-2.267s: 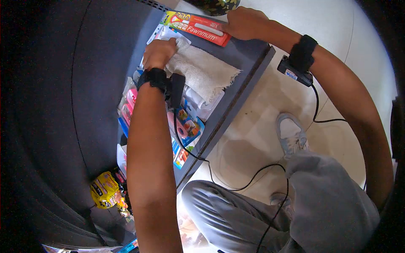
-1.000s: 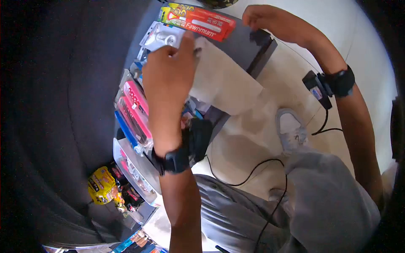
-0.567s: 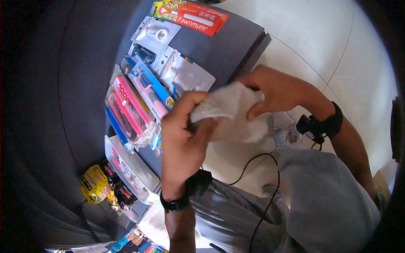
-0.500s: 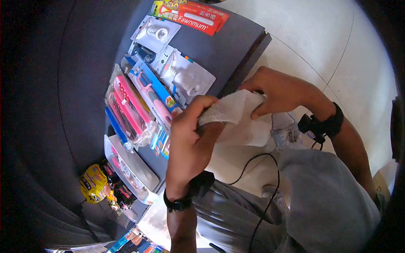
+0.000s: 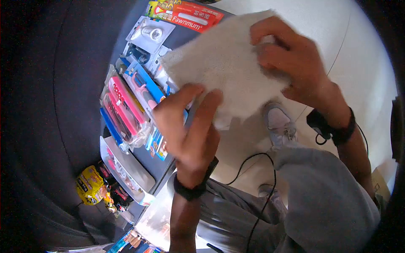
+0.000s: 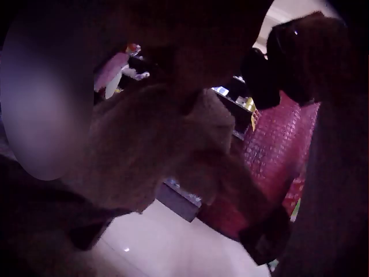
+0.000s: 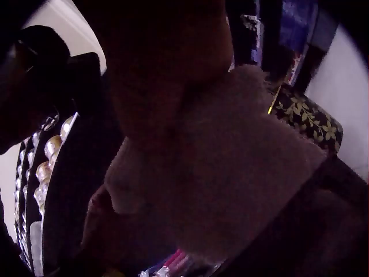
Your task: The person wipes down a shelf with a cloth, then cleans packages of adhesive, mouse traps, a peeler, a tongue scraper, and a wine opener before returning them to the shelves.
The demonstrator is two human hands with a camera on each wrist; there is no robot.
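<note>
A cream cloth (image 5: 223, 63) is spread between both hands above the shelf edge and floor. At its lower left edge the left hand (image 5: 190, 126) grips it with bent fingers, blurred by motion. The right hand (image 5: 295, 63) holds the upper right side, fingers curled on it. In the dark left wrist view the cloth (image 6: 132, 144) hangs across the middle. The right wrist view shows the cloth (image 7: 230, 156) broad and flat, with a frayed edge; fingertips there are hard to make out.
On the dark shelf (image 5: 162, 168) lie a red Fawnmum pack (image 5: 196, 16), a white blister pack (image 5: 150, 33), pink packaged items (image 5: 124, 107), a pink-handled peeler pack (image 5: 143, 90) and a white tray (image 5: 126, 168). A yellow packet (image 5: 90, 184) lies lower left. A black cable (image 5: 253, 158) crosses near the legs.
The cloth was lifted off the shelf by the left hand, and the right hand came over from the shelf corner and took hold of it. It was bunched and now spreads wider and higher.
</note>
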